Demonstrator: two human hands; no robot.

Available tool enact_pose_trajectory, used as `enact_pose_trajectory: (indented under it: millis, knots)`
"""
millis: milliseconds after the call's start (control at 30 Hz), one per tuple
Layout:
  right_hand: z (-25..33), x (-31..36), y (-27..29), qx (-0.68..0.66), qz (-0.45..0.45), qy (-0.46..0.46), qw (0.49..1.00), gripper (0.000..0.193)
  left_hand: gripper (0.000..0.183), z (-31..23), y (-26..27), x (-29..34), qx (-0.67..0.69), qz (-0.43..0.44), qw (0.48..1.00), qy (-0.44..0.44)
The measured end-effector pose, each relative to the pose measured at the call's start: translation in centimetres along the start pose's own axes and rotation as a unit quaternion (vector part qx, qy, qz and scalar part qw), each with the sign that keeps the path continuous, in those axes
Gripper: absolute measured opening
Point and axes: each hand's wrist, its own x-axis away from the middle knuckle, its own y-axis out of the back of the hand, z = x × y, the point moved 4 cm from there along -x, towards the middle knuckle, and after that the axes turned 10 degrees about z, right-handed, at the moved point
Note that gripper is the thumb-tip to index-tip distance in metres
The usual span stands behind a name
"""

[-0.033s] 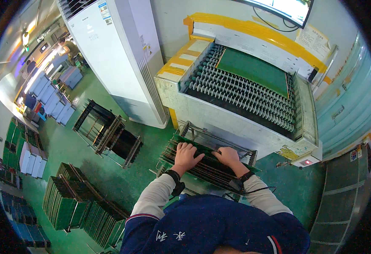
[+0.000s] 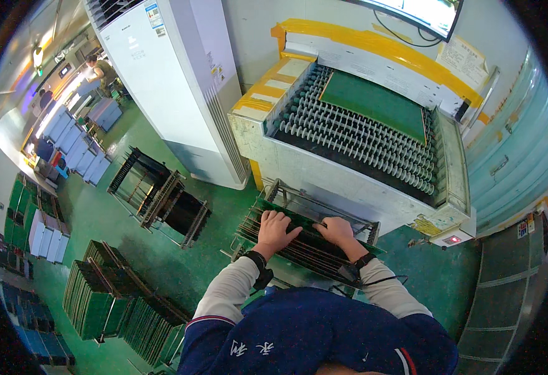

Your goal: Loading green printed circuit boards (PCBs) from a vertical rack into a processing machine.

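Note:
Waist-high before me is a metal rack [image 2: 330, 206] filled with thin, upright green panels [image 2: 311, 253], their edges lined up in a close row. My left hand [image 2: 276, 231] lies over the top edge of a panel near the far side of the row, its fingers bent over and its thumb reaching right. My right hand [image 2: 336, 231] is closed at the same edge, a little to the right, fingers curled and thumb pointing left. The fingertips of both hands are partly hidden. Each wrist wears a black strap.
Beyond the rack stands a roller conveyor [image 2: 349, 140] with a flat green panel [image 2: 374, 103] on it. A tall white air conditioner [image 2: 167, 81] is to its left. More racks [image 2: 161, 197] and panel stacks [image 2: 102, 297] stand on the left floor. A person [image 2: 104, 72] is far off.

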Motion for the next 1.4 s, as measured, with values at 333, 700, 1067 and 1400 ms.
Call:
enact_pose_trajectory:
  millis: [333, 700, 1067, 1400]
  knots:
    - [0.11, 0.11, 0.19, 0.003, 0.003, 0.000, 1.000, 0.057, 0.045, -0.17, 0.23, -0.08, -0.001, -0.002, 1.000, -0.005]
    - [0.12, 0.12, 0.21, 0.002, -0.001, 0.007, 1.000, 0.057, 0.046, -0.19, 0.31, -0.13, -0.004, 0.011, 1.000, 0.003]
    - [-0.05, 0.06, 0.16, 0.006, 0.004, -0.003, 1.000, 0.058, 0.047, -0.12, 0.10, -0.22, -0.004, 0.017, 1.000, 0.003]
    - [-0.09, -0.02, 0.15, 0.002, 0.005, -0.006, 1.000, 0.058, 0.044, -0.11, -0.01, -0.22, -0.006, -0.004, 1.000, -0.002]
